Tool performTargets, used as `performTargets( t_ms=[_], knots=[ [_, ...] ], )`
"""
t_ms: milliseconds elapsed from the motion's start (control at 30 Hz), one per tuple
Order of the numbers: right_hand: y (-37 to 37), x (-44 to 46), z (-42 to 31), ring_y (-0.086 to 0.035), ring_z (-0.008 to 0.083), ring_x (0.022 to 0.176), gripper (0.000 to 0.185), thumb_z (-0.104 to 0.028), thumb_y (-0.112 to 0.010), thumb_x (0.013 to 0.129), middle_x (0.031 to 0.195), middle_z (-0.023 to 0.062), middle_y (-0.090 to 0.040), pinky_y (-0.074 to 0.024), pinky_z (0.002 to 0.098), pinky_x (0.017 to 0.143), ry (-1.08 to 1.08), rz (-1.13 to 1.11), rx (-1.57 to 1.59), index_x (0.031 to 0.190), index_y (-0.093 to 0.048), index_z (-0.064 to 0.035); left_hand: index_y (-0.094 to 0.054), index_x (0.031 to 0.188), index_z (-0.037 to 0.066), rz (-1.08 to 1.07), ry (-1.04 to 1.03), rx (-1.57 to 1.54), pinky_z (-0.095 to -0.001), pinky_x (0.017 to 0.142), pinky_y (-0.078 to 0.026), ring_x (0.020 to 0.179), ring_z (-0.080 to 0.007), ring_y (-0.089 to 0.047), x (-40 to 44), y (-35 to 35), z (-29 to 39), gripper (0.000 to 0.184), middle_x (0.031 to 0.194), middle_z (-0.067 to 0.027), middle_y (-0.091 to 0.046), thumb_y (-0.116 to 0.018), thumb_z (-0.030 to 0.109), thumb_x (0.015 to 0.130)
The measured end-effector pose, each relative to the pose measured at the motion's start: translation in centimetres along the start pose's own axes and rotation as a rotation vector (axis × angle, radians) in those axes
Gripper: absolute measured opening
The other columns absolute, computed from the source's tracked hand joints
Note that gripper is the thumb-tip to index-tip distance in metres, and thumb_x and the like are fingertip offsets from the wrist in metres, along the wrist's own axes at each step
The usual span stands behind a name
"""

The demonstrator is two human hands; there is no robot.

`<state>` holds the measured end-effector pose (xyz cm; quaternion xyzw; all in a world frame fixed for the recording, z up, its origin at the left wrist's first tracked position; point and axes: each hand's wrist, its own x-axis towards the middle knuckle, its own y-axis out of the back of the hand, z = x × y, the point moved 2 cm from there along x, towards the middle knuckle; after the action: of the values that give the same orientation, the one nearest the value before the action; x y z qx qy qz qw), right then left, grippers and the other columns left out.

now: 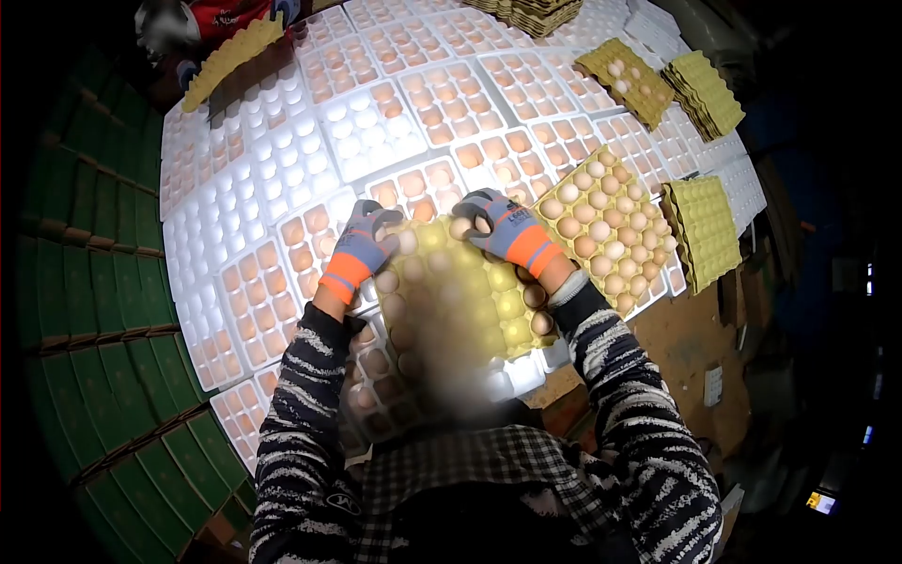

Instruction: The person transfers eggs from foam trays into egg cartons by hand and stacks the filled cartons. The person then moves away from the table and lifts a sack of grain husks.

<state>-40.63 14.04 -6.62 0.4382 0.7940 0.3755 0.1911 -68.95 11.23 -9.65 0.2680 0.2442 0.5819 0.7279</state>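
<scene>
Both hands wear grey and orange gloves. My left hand (368, 241) has its fingers curled at the top left corner of a yellow egg tray (507, 305), by a pale egg (406, 242). My right hand (501, 226) is bent round an egg (460, 227) at the tray's top edge. Eggs fill the tray's left side and part of its right edge, while several cups right of its middle hold none. A blur hides the tray's lower middle. Beyond the hands lie white plastic trays with eggs (427, 188).
Right of my right hand sits a full yellow egg tray (611, 226). Stacks of empty yellow trays (705, 235) stand at the right edge. Green boxes (113, 376) are piled on the left. Another person in red (221, 19) is at the top left, near a tilted yellow tray (235, 61).
</scene>
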Motion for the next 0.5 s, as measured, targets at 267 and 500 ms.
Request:
performTargets(
  t_ms=[267, 500],
  knots=[
    [3.2, -0.6, 2.7, -0.069, 0.0201, 0.104, 0.052, -0.023, -0.077, 0.082, 0.121, 0.0056, -0.067, -0.0559, 0.0326, 0.086, -0.286, 0.02, 0.637, 0.132, -0.063, -0.0137, -0.066, 0.116, 0.008, -0.171, 0.153, 0.169, -0.0388, 0.09, -0.055, 0.104, -0.0255, -0.066, 1.2, 1.4, 2.8, 0.042, 0.11, -0.0076, -0.067, -0.072, 0.029, 0.08],
    [3.2, 2.5, -0.4, -0.065, 0.0308, 0.115, 0.041, -0.028, -0.073, 0.084, 0.132, 0.0137, -0.057, -0.0539, 0.0432, 0.089, -0.222, -0.437, -0.682, 0.124, -0.068, -0.0187, -0.067, 0.131, 0.027, -0.202, 0.153, 0.321, -0.0408, 0.101, -0.052, 0.117, -0.0335, -0.061, -2.0, 3.7, -0.2, 0.056, 0.135, -0.0103, -0.051, -0.078, 0.03, 0.076]
  ],
)
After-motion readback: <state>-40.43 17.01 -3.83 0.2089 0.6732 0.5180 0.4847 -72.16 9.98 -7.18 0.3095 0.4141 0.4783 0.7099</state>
